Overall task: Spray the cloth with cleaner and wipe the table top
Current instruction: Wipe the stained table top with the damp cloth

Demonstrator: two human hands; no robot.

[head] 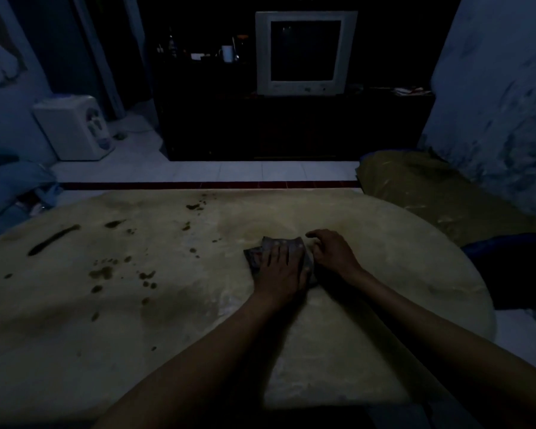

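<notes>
The room is dim. A small dark folded cloth (287, 244) lies on the pale table top (136, 320), right of its middle. My left hand (280, 270) presses flat on the cloth, fingers spread over it. Just to the right, my right hand (330, 250) rests on the table with curled fingers touching the cloth's right edge. Several dark stains (102, 272) and one long streak (54, 239) mark the left half of the table. No spray bottle is in sight.
Beyond the table are a tiled floor, a dark low cabinet (291, 128) carrying an old monitor (305, 52) and a white mug (227, 53). A white appliance (75, 128) stands at the left. An olive cushion (430, 187) lies at the right by the wall.
</notes>
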